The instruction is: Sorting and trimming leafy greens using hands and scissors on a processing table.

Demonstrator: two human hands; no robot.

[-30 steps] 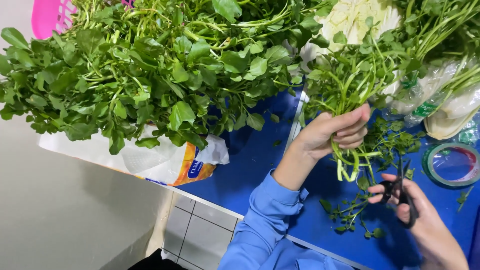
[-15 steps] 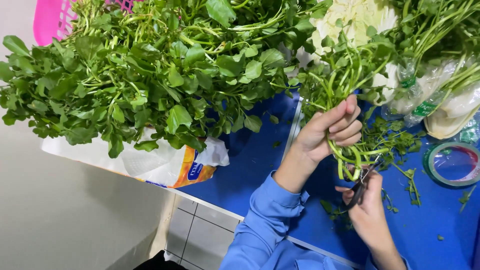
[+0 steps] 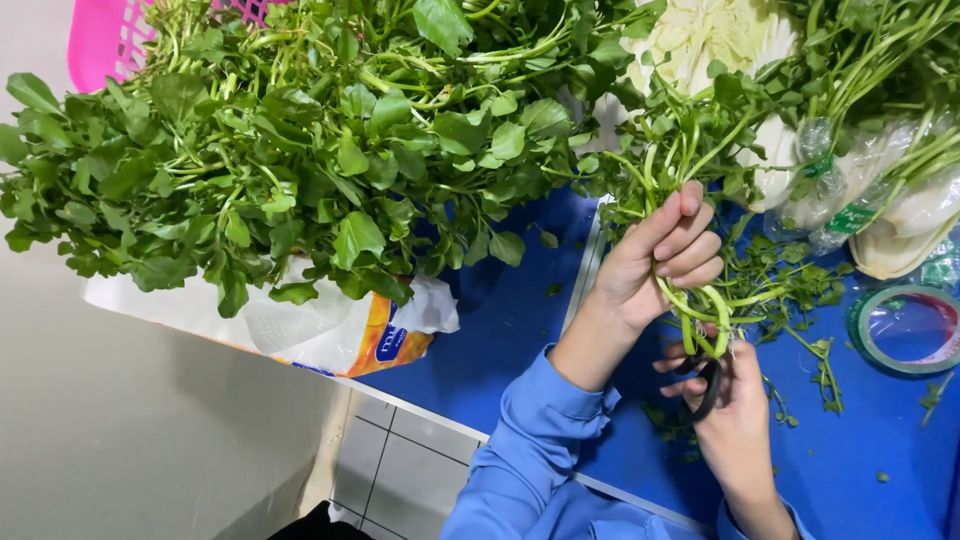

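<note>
My left hand (image 3: 655,262) is closed around a small bunch of leafy green stems (image 3: 672,165), its cut ends curling out below my fingers. Just beneath it, my right hand (image 3: 737,425) grips black scissors (image 3: 703,385), whose blades touch the stem ends (image 3: 708,325). Both hands hover over a blue table (image 3: 500,330). Blue sleeves cover both forearms. Cut sprigs and leaf bits (image 3: 800,300) lie on the table to the right of my hands.
A big heap of leafy greens (image 3: 300,160) lies at the left on a white plastic bag (image 3: 320,335), with a pink basket (image 3: 100,45) behind. Pale cabbage (image 3: 700,40), bagged vegetables (image 3: 890,200) and a tape roll (image 3: 905,330) are at the right. Tiled floor shows below the table edge.
My right hand with the scissors has moved left and up from the table to the stem ends under my left hand. My left hand has lifted the bunch slightly.
</note>
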